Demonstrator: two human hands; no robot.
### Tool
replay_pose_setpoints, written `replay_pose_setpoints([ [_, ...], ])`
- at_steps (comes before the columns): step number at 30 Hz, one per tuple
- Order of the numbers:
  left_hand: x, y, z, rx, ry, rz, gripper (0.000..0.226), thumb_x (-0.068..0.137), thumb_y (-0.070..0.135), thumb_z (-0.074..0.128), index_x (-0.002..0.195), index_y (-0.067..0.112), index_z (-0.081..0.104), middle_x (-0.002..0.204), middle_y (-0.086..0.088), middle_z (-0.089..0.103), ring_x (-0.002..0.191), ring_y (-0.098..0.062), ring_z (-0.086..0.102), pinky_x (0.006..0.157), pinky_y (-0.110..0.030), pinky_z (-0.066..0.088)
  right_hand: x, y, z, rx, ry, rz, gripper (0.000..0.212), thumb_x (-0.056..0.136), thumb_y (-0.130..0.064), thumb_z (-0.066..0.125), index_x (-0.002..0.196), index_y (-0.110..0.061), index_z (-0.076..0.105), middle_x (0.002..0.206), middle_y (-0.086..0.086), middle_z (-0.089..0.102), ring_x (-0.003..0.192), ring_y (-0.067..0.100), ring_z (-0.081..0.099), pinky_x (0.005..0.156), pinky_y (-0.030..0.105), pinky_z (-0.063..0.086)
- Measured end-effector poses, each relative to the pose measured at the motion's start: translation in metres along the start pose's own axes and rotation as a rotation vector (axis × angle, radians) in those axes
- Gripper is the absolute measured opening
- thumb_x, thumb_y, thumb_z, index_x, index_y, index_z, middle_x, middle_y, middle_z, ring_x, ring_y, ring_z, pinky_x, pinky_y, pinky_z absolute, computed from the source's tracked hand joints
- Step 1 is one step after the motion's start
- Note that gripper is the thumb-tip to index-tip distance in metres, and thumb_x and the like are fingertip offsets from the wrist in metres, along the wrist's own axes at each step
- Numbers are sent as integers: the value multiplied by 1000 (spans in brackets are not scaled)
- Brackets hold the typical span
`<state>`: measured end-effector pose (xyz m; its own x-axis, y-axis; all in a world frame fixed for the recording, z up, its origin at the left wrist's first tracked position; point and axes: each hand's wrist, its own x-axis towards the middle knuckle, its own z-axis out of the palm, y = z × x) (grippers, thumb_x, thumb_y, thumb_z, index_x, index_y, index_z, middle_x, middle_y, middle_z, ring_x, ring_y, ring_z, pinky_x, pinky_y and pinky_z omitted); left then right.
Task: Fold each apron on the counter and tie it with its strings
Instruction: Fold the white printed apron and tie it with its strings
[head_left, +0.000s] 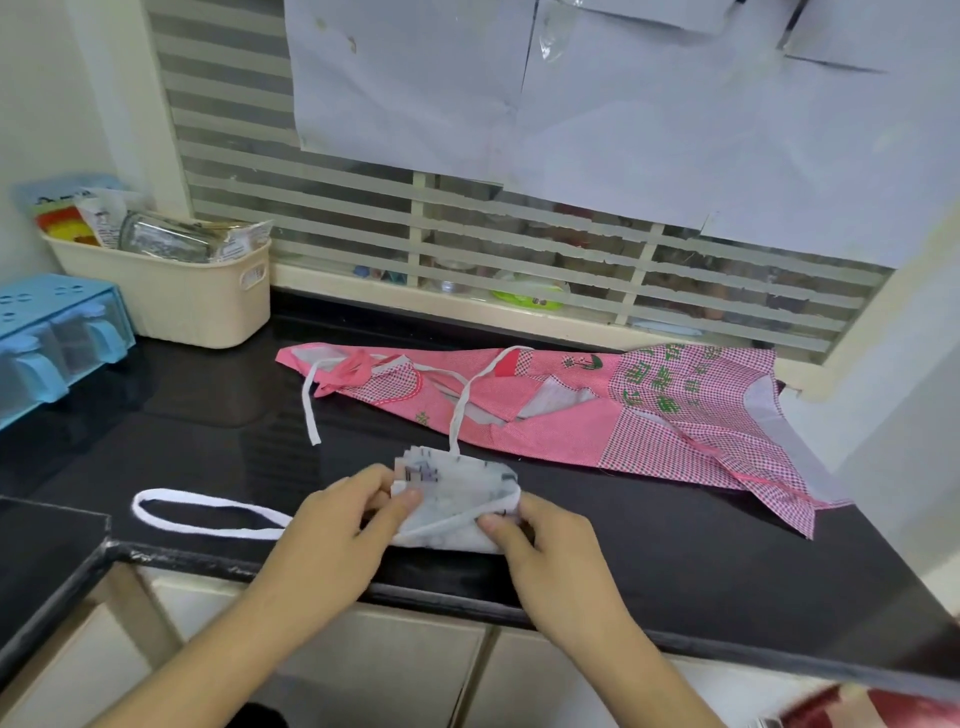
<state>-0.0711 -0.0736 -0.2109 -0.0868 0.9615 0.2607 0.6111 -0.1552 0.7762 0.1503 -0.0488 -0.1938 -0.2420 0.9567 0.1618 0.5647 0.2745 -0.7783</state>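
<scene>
Both hands were on the bundle! The left hand curled its thumb and fingers round the nine o'clock end of the white apron, and the right hand pinched the strap across it at three o'clock. By the look of it, folding was finished and tying was under way; the next move would need the loose loop, trailing toward nine o'clock, drawn round and knotted snugly. The pink apron lay unfolded at twelve to two o'clock on the counter. Its green print was too small to read; the packets in the basket at ten o'clock were illegible too.
</scene>
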Motion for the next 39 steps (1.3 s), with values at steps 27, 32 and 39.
replay_pose_setpoints([
  [27, 51, -8, 40, 641, 153, 145, 19, 96, 44, 51, 91, 25, 51, 87, 9, 40, 73, -12, 43, 48, -28, 41, 61, 5, -11, 7, -124, 146, 29, 92, -12, 69, 101, -32, 51, 90, -8, 67, 67, 1, 56, 61, 16, 48],
  [32, 83, 34, 33, 32, -39, -114, 14, 98, 52, 60, 99, 41, 50, 88, 12, 63, 78, -4, 62, 65, -22, 44, 84, 15, -41, 244, 21, 127, 40, 83, 7, 73, 101, -25, 57, 97, 15, 69, 72, 24, 59, 60, 37, 48],
  [39, 183, 67, 40, -384, -370, -262, 26, 81, 49, 86, 98, 31, 82, 92, 6, 81, 89, -13, 77, 90, -42, 57, 160, 31, -97, 281, 12, -18, 56, 84, 17, 69, 117, -27, 62, 96, 4, 78, 87, 35, 74, 68, 49, 58],
])
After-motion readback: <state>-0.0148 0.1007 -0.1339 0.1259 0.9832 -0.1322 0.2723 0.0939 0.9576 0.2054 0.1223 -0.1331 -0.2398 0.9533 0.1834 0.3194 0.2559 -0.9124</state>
